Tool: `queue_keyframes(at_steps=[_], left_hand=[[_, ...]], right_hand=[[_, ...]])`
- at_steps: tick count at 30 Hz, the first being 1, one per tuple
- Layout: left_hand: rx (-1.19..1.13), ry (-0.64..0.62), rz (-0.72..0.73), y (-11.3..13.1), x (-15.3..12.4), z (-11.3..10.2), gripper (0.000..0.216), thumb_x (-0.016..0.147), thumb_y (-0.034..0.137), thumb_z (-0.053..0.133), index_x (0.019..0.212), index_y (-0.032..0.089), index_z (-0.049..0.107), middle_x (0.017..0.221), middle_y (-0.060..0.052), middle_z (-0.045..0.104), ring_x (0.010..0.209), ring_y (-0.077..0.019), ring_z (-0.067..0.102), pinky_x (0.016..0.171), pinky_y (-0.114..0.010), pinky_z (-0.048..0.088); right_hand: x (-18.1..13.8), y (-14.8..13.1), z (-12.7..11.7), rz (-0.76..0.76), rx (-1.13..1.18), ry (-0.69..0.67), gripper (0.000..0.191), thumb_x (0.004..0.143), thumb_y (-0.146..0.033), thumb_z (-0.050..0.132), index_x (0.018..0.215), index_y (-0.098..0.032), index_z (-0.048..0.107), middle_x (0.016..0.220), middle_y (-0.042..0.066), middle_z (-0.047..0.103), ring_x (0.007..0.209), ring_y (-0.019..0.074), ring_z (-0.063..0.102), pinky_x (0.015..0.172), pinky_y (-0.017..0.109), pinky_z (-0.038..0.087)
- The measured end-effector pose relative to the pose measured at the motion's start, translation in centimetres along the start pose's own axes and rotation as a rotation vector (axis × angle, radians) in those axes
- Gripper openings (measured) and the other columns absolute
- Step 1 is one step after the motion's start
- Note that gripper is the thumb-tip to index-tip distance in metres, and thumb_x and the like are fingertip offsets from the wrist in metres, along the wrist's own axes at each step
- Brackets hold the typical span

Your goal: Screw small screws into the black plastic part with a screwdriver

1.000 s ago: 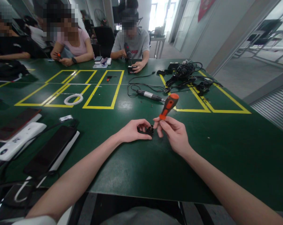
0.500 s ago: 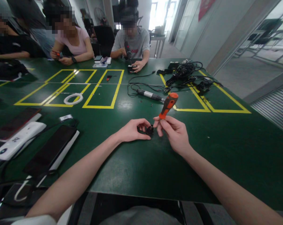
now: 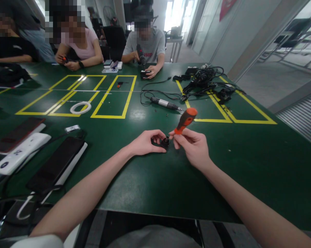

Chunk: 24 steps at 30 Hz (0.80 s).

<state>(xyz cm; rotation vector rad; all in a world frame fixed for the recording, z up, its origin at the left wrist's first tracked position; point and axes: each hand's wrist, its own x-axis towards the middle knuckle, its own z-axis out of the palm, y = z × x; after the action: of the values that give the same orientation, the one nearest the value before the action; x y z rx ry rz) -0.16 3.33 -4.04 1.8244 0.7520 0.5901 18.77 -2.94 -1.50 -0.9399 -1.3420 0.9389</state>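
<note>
My left hand [image 3: 151, 142] is curled around a small dark round part [image 3: 164, 142] on the green table [image 3: 135, 182], thumb in front and fingers behind. A short metal post stands up from that part. In my right hand [image 3: 193, 144] is a screwdriver with an orange and dark grey handle [image 3: 185, 120], gripped low between thumb and fingers. Its handle leans up and to the right. The blade's tip is hidden by my fingers, close beside the dark part; whether it touches, I cannot tell.
Beyond my hands lies a corded electric screwdriver [image 3: 165, 103]; a heap of black cables [image 3: 204, 81] sits back right. Left are a roll of white tape [image 3: 80, 107], a white power strip [image 3: 21, 153] and a black phone [image 3: 56, 163]. Across the table, a person holds a power driver [image 3: 140, 55].
The screwdriver's handle has dropped slightly and tilted further to the right, and my right hand has turned a little with it. My left hand keeps its hold on the dark part.
</note>
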Motion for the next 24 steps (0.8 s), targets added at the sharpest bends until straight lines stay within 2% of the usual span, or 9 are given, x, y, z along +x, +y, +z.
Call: queue_keyframes(at_steps=[5, 10, 14, 20, 22, 24], left_hand=[[0.009, 0.004, 0.004, 0.0, 0.02, 0.04, 0.037, 0.07, 0.031, 0.088, 0.098, 0.016, 0.069, 0.086, 0.001, 0.066, 0.078, -0.014, 0.057, 0.075, -0.029, 0.044], [0.011, 0.006, -0.001, 0.0, -0.03, 0.06, 0.037, 0.069, 0.031, 0.088, 0.098, 0.017, 0.069, 0.086, 0.0, 0.067, 0.078, -0.0143, 0.057, 0.076, -0.029, 0.045], [0.009, 0.005, 0.004, -0.03, -0.04, 0.04, 0.038, 0.069, 0.03, 0.088, 0.099, 0.016, 0.069, 0.086, 0.0, 0.067, 0.079, -0.0146, 0.058, 0.076, -0.029, 0.046], [0.007, 0.009, 0.013, 0.04, -0.05, 0.1, 0.036, 0.07, 0.03, 0.087, 0.098, 0.016, 0.069, 0.086, 0.001, 0.066, 0.078, -0.014, 0.057, 0.075, -0.028, 0.045], [0.014, 0.005, 0.01, 0.07, -0.07, 0.1, 0.035, 0.071, 0.03, 0.087, 0.096, 0.016, 0.068, 0.086, 0.001, 0.065, 0.078, -0.0137, 0.057, 0.075, -0.028, 0.045], [0.014, -0.001, 0.006, 0.06, -0.09, 0.09, 0.034, 0.071, 0.03, 0.087, 0.096, 0.016, 0.068, 0.086, 0.001, 0.065, 0.078, -0.0138, 0.057, 0.075, -0.028, 0.045]], right_hand=[[-0.1, 0.47, 0.18, -0.005, 0.143, -0.015, 0.03, 0.087, -0.05, 0.077, 0.091, -0.022, 0.069, 0.068, -0.001, 0.071, 0.047, 0.0111, 0.057, 0.048, 0.026, 0.047], [-0.05, 0.61, 0.14, 0.009, 0.147, 0.036, 0.03, 0.084, -0.041, 0.082, 0.08, -0.023, 0.06, 0.066, -0.003, 0.07, 0.048, 0.0101, 0.056, 0.049, 0.024, 0.048], [0.11, 0.6, 0.04, 0.005, 0.094, 0.065, 0.028, 0.078, -0.042, 0.086, 0.075, -0.02, 0.069, 0.073, 0.0, 0.07, 0.049, 0.0082, 0.053, 0.046, 0.024, 0.045], [0.07, 0.82, 0.01, 0.018, 0.135, -0.007, 0.029, 0.086, -0.048, 0.077, 0.082, -0.02, 0.073, 0.071, 0.001, 0.072, 0.048, 0.0098, 0.055, 0.048, 0.025, 0.047], [-0.02, 0.75, 0.06, 0.019, 0.16, -0.02, 0.029, 0.085, -0.048, 0.079, 0.09, -0.021, 0.07, 0.07, 0.001, 0.072, 0.049, 0.0105, 0.056, 0.05, 0.026, 0.048], [-0.07, 0.59, 0.1, 0.034, 0.137, -0.004, 0.032, 0.082, -0.049, 0.083, 0.087, -0.022, 0.066, 0.066, -0.001, 0.071, 0.048, 0.0109, 0.055, 0.05, 0.025, 0.049]])
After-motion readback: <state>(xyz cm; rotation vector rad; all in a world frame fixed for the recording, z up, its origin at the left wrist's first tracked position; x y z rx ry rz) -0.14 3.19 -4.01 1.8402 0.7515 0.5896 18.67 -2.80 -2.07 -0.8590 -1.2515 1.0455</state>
